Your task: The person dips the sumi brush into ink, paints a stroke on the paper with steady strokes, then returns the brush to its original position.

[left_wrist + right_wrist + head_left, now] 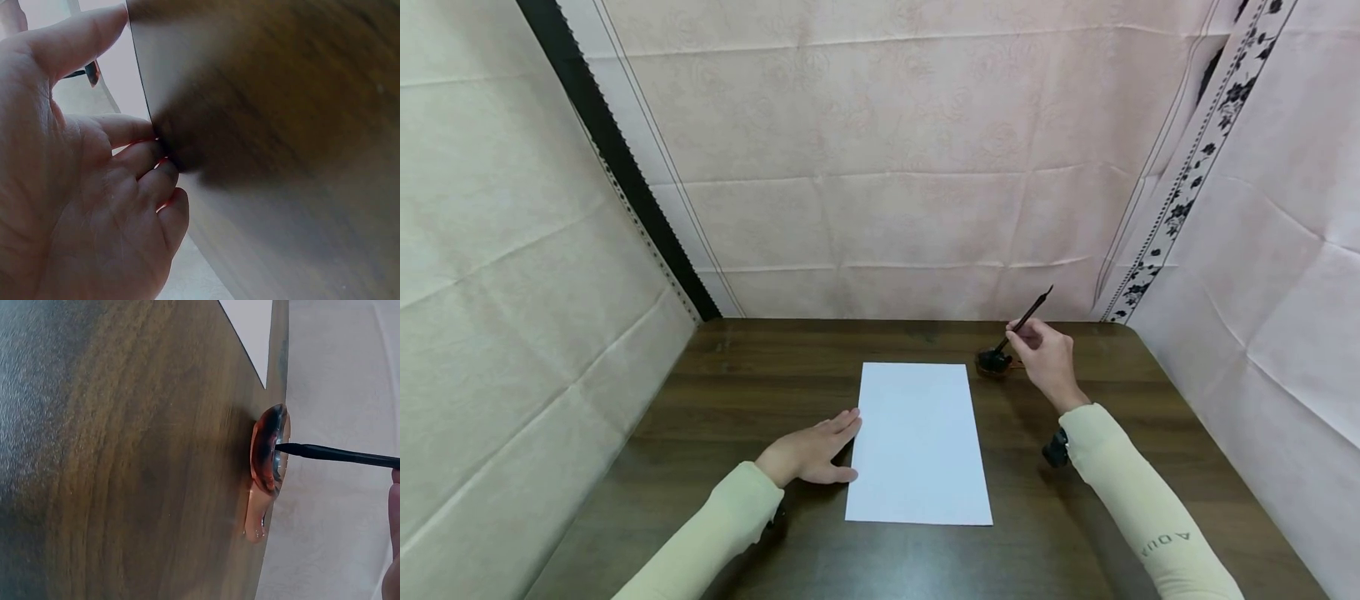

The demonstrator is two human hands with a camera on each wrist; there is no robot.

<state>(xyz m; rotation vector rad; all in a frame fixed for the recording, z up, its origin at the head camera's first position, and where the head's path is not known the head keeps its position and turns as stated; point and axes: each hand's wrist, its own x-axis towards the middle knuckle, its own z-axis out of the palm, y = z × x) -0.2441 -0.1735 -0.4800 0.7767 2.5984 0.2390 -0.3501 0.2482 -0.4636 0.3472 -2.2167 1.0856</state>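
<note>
A blank white sheet of paper lies on the wooden table in the head view. My left hand rests at its left edge, thumb and fingers extended; the left wrist view shows the fingertips right at the paper's edge. Beyond the sheet's far right corner, my right hand pinches a dark, slim writing brush tilted down to the left. Its pointed tip meets a small reddish, see-through dish with a short handle and black ink inside.
The brown table ends at a back edge just behind the ink dish. Pale cloth walls stand behind and on both sides. A dark device is strapped at my right wrist.
</note>
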